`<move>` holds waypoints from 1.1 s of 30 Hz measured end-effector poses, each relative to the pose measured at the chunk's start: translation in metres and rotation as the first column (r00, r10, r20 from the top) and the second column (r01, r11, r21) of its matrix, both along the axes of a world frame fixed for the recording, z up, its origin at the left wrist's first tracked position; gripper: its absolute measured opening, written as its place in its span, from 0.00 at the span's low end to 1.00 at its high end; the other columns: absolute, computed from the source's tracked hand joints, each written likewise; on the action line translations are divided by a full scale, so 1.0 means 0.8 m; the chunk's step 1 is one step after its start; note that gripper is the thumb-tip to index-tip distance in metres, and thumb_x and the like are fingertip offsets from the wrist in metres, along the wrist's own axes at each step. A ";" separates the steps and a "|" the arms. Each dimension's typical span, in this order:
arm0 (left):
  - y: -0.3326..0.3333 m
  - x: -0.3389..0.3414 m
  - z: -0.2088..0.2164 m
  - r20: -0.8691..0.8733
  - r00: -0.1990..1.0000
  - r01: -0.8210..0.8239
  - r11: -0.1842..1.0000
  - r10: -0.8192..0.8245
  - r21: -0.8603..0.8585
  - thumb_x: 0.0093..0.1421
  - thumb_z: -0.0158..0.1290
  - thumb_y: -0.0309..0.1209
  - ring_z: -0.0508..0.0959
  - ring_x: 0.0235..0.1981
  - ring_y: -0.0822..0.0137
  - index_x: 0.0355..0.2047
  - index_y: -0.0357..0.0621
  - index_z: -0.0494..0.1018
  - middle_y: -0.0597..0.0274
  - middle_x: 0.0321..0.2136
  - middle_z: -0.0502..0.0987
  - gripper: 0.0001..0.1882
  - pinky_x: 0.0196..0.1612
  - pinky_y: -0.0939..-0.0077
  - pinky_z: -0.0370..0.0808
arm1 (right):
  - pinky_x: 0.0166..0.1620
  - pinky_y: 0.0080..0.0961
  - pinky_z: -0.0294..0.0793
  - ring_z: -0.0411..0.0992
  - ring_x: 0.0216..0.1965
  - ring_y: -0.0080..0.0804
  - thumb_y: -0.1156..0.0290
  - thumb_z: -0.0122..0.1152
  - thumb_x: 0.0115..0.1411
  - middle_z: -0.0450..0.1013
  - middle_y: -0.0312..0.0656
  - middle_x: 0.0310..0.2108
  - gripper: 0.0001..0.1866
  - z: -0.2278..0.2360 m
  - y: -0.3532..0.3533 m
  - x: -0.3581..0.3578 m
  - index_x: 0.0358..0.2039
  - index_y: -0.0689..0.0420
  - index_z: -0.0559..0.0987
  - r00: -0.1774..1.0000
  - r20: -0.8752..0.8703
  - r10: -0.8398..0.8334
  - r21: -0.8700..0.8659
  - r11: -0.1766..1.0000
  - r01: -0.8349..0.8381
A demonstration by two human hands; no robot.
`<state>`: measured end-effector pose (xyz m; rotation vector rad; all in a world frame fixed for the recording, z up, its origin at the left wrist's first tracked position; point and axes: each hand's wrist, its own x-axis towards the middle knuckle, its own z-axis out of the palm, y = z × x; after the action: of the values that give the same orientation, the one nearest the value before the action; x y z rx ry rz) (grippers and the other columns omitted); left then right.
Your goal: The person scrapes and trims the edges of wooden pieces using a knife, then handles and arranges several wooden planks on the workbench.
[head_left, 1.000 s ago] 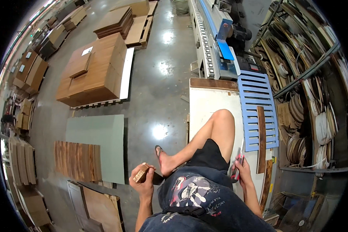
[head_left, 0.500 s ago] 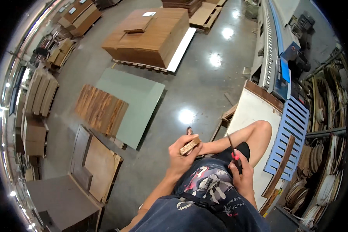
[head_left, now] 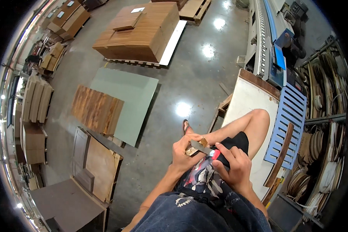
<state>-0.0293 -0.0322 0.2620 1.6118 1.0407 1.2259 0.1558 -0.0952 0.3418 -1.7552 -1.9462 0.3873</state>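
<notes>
My left hand [head_left: 181, 154] is closed around a small wooden block [head_left: 191, 150] in front of my body. My right hand [head_left: 237, 166] grips a flat file [head_left: 202, 147] by its red and black handle, its forefinger stretched along the top. The grey blade lies across the block, pointing left and away from me. It seems to touch the wood, though the exact contact is hard to see. The left fingers hide part of the block.
A white-topped bench [head_left: 245, 102] with a blue slotted panel [head_left: 288, 123] and curved dark strip [head_left: 283, 154] stands right, beside a long machine [head_left: 261, 42]. Coiled edging rolls [head_left: 315, 147] fill a rack. Left are a green sheet [head_left: 137, 104], stacked wood boards [head_left: 96, 110] and brown panels [head_left: 143, 31].
The right hand has moved left and slightly up, bringing the file from upright beside the block to lying over it. The left hand stays near its place, still holding the block.
</notes>
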 end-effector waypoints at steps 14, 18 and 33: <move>-0.002 -0.008 -0.009 0.031 0.996 0.076 0.988 -0.081 0.136 0.41 0.77 0.34 0.82 0.36 0.62 0.36 0.38 0.74 0.50 0.34 0.81 0.26 0.40 0.72 0.78 | 0.28 0.35 0.68 0.69 0.24 0.40 0.49 0.66 0.58 0.67 0.41 0.23 0.22 -0.003 -0.013 0.005 0.49 0.48 0.83 0.994 -0.066 -0.087 -0.066 0.994 0.083; -0.001 -0.006 -0.001 0.045 0.998 0.032 0.992 -0.038 0.125 0.40 0.77 0.36 0.84 0.33 0.62 0.29 0.38 0.75 0.54 0.32 0.82 0.23 0.35 0.73 0.79 | 0.28 0.35 0.68 0.70 0.24 0.40 0.50 0.66 0.58 0.68 0.41 0.23 0.22 -0.010 -0.015 0.004 0.48 0.48 0.83 0.991 -0.112 -0.074 -0.064 0.996 0.067; -0.006 -0.023 -0.005 0.014 0.996 0.085 0.990 -0.087 0.111 0.39 0.77 0.34 0.85 0.32 0.62 0.30 0.37 0.78 0.54 0.32 0.83 0.22 0.35 0.74 0.79 | 0.28 0.34 0.68 0.69 0.24 0.39 0.48 0.66 0.57 0.66 0.40 0.22 0.22 -0.015 -0.013 -0.001 0.46 0.48 0.83 0.998 -0.065 -0.014 -0.026 1.000 0.012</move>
<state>-0.0477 -0.0366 0.2580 1.7085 0.8957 1.2564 0.1550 -0.1057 0.3301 -1.7487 -1.8915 0.4607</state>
